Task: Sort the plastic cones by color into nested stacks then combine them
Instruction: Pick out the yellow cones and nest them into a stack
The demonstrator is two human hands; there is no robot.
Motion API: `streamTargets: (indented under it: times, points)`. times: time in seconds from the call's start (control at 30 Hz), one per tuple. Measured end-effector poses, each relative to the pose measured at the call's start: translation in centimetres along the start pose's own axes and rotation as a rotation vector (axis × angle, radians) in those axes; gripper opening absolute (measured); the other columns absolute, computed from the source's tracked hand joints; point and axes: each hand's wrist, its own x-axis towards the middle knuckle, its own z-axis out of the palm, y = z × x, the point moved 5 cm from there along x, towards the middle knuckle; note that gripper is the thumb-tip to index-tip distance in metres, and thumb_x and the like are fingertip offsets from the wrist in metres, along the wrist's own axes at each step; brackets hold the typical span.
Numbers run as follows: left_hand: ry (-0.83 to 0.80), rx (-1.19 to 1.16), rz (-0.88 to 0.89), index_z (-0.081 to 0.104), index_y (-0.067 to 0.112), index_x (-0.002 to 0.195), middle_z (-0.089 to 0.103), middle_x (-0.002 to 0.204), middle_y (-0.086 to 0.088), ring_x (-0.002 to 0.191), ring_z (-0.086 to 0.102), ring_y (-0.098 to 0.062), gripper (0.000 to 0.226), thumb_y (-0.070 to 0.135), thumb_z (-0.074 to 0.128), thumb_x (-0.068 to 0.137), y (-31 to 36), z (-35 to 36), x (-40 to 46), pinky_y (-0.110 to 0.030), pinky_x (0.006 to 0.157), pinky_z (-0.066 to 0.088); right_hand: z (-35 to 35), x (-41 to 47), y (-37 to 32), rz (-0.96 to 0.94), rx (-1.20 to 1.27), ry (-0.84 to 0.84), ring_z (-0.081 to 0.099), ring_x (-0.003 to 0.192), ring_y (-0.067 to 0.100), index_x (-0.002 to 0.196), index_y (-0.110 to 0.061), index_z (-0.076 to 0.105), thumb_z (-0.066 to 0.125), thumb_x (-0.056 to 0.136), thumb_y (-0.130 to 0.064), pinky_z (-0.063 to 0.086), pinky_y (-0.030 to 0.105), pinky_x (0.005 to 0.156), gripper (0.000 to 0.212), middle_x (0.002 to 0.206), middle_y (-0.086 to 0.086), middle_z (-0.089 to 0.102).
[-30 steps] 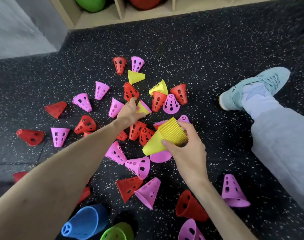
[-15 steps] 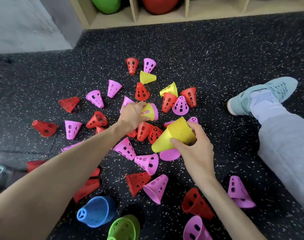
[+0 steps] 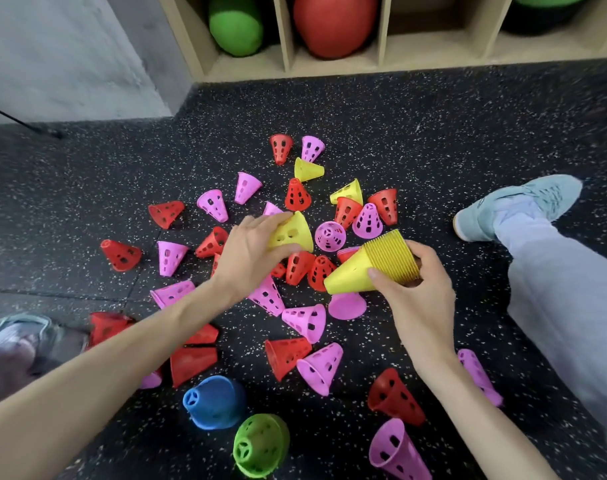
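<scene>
Left hand (image 3: 251,252) now grips single yellow cone (image 3: 292,233), lifted clear of pink cone (image 3: 330,236) it sat against; camera tilts up, more shelf shows.

Nested yellow stack (image 3: 371,268) held tilted; loose yellow cone (image 3: 291,233) (perforated) lifted nearby.

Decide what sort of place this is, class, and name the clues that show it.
Probably a gym or sports equipment room: speckled rubber floor, wooden cubbies holding a big red ball, and training cones scattered around.
</scene>
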Motion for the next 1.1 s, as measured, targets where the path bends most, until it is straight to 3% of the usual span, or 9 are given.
streamTargets:
  times: [0.1, 0.23, 0.47, 0.8, 0.87, 0.97, 1.1]
  points:
    - [-0.001, -0.139, 0.022, 0.052, 0.023, 0.148, 0.066, 0.130, 0.002, 0.111, 0.059, -0.012, 0.072, 0.065, 0.057, 0.089, 2.2, -1.5, -4.4, -0.032, 0.096, 0.050, -1.1, -0.7, -0.7, -0.012, 0.083, 0.055, 0.063, 0.093, 0.004, 0.123, -0.033, 0.061, 0.084, 0.081, -0.024, 0.051, 0.030, 0.085, 0.049, 0.105, -0.015, 0.067]
    - [0.004, -0.238, 0.046, 0.053, 0.030, 0.146, 0.064, 0.120, 0.014, 0.101, 0.057, 0.003, 0.065, 0.064, 0.061, 0.091, 4.4, -2.2, -8.8, -0.020, 0.087, 0.048, -2.4, -1.4, -1.5, -0.039, 0.145, 0.063, 0.066, 0.096, 0.009, 0.121, -0.036, 0.061, 0.085, 0.080, -0.024, 0.052, 0.033, 0.088, 0.049, 0.105, -0.012, 0.069]
    - [-0.010, -0.276, 0.052, 0.056, 0.032, 0.142, 0.064, 0.118, 0.016, 0.105, 0.058, -0.002, 0.061, 0.054, 0.072, 0.088, 7.8, -1.3, -10.0, -0.021, 0.092, 0.047, -1.3, -3.3, -1.6, -0.041, 0.208, -0.115, 0.068, 0.094, 0.010, 0.119, -0.035, 0.064, 0.084, 0.081, -0.019, 0.056, 0.037, 0.088, 0.045, 0.104, -0.010, 0.072]
    - [-0.027, -0.257, -0.006, 0.054, 0.037, 0.143, 0.063, 0.127, 0.019, 0.109, 0.058, 0.001, 0.064, 0.059, 0.072, 0.085, 8.7, -1.1, -9.4, -0.021, 0.092, 0.048, 0.4, -3.6, -0.4, -0.004, 0.234, -0.189, 0.063, 0.107, 0.016, 0.128, -0.034, 0.059, 0.075, 0.090, -0.034, 0.053, 0.042, 0.095, 0.041, 0.114, -0.004, 0.067]
    - [-0.027, -0.248, -0.004, 0.055, 0.037, 0.142, 0.063, 0.127, 0.020, 0.109, 0.057, 0.002, 0.063, 0.058, 0.072, 0.085, 8.6, -1.0, -9.4, -0.018, 0.091, 0.046, 0.6, -3.6, -0.4, 0.005, 0.230, -0.220, 0.063, 0.107, 0.013, 0.129, -0.033, 0.059, 0.075, 0.090, -0.036, 0.052, 0.036, 0.092, 0.042, 0.115, -0.005, 0.067]
    - [-0.028, -0.255, 0.012, 0.057, 0.034, 0.142, 0.064, 0.122, 0.018, 0.106, 0.056, 0.003, 0.063, 0.056, 0.073, 0.085, 8.6, -0.9, -9.1, -0.009, 0.088, 0.041, 0.8, -3.6, -0.6, 0.021, 0.231, -0.277, 0.064, 0.091, -0.002, 0.128, -0.029, 0.058, 0.078, 0.089, -0.029, 0.048, 0.018, 0.079, 0.043, 0.107, -0.011, 0.067]
    - [-0.046, -0.249, 0.050, 0.059, 0.031, 0.142, 0.063, 0.120, 0.017, 0.109, 0.056, 0.001, 0.062, 0.055, 0.073, 0.086, 8.9, -0.9, -8.1, -0.010, 0.092, 0.040, 0.7, -3.7, -0.4, 0.060, 0.226, -0.307, 0.055, 0.079, -0.025, 0.129, -0.034, 0.043, 0.080, 0.087, -0.025, 0.041, -0.001, 0.067, 0.056, 0.099, -0.020, 0.057]
